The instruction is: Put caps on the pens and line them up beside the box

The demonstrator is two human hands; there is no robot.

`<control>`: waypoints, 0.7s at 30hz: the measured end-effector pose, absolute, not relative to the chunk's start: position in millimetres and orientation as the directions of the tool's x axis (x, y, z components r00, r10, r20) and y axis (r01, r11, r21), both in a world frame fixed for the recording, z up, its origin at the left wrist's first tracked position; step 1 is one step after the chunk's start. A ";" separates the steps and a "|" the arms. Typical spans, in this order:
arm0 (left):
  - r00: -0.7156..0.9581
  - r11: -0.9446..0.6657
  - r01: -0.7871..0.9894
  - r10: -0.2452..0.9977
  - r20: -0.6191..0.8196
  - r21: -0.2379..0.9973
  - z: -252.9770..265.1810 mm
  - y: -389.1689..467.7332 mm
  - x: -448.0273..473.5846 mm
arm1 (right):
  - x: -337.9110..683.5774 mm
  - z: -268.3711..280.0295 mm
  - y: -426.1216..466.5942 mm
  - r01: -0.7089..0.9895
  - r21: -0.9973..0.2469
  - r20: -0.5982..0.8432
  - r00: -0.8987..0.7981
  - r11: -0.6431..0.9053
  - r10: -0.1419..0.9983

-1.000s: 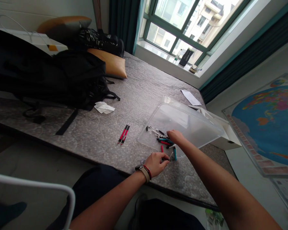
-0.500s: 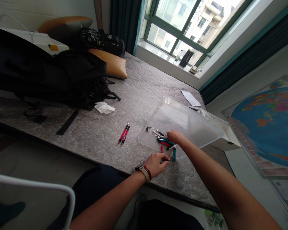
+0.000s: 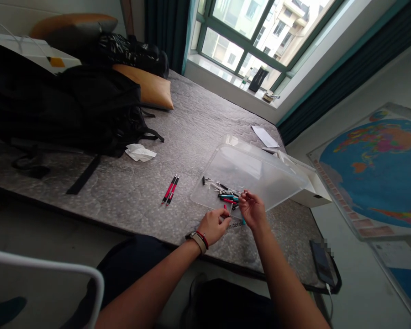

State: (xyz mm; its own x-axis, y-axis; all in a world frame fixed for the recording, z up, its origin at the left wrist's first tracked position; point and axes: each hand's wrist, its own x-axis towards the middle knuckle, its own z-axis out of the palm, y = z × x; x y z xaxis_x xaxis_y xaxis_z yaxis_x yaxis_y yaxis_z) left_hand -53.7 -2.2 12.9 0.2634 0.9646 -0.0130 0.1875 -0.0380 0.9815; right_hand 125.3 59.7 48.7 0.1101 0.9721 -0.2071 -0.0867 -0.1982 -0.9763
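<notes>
My left hand [image 3: 213, 226] is closed in a pinch at the near edge of a clear plastic bin lid or shallow tray [image 3: 274, 180]. A thin pale pen part [image 3: 230, 209] stands up from its fingertips. Over the tray, my right hand [image 3: 253, 211] is turned partly palm-up, thumb and fingers pinched together; whatever small piece is between them is too small to name. Beside both hands lies a pile of loose pen parts [image 3: 226, 195], with black, white, teal and red barrels. Left of the tray, two red and black pens [image 3: 170, 189] lie side by side.
A crumpled tissue [image 3: 140, 152] and a black backpack [image 3: 102, 107] lie to the left. Behind the tray are a white box [image 3: 313, 183] and a paper sheet [image 3: 265, 136]. A phone [image 3: 321, 262] with a cable rests at the mattress's [image 3: 192, 132] right corner.
My right hand has come back from the pile toward me and turned palm-up, fingers pinched. My left hand stays near the tray's edge with the pen part. The view has shifted slightly right.
</notes>
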 end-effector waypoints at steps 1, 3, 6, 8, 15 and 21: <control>0.260 -0.035 0.183 0.965 -0.014 0.983 12.5 -1.9 -53.7 | 122.8 46.0 54.3 -0.232 -0.950 -0.242 0.128 -0.208 0.962; 0.248 -0.023 0.179 0.969 -0.022 0.984 12.7 -1.2 -54.0 | 118.4 42.1 46.3 -0.461 -0.863 -0.304 0.146 -0.207 0.941; 0.214 -0.005 0.185 0.976 -0.035 0.983 14.2 0.4 -55.0 | 114.8 39.4 37.0 -0.637 -0.748 -0.355 0.147 -0.186 0.923; 0.192 -0.001 0.187 0.981 -0.035 0.982 14.3 1.8 -55.4 | 114.8 38.6 31.0 -0.675 -0.720 -0.362 0.163 -0.164 0.918; 0.091 0.019 0.099 0.995 -0.028 0.995 4.4 6.7 -56.5 | 124.4 39.0 19.3 -0.656 -0.745 -0.367 0.245 -0.126 0.897; 0.055 0.038 0.042 0.998 -0.040 0.998 -4.6 10.9 -60.6 | 124.7 36.8 19.2 -0.500 -0.862 -0.280 0.346 -0.076 0.895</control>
State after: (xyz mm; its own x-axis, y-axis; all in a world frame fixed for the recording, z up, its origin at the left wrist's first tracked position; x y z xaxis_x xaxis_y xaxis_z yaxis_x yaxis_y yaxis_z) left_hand -60.6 10.9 -4.6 0.0551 0.9977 -0.0402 0.0419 0.0380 0.9984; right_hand 124.7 19.2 36.8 0.3461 0.8955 -0.2798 -0.5004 -0.0761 -0.8625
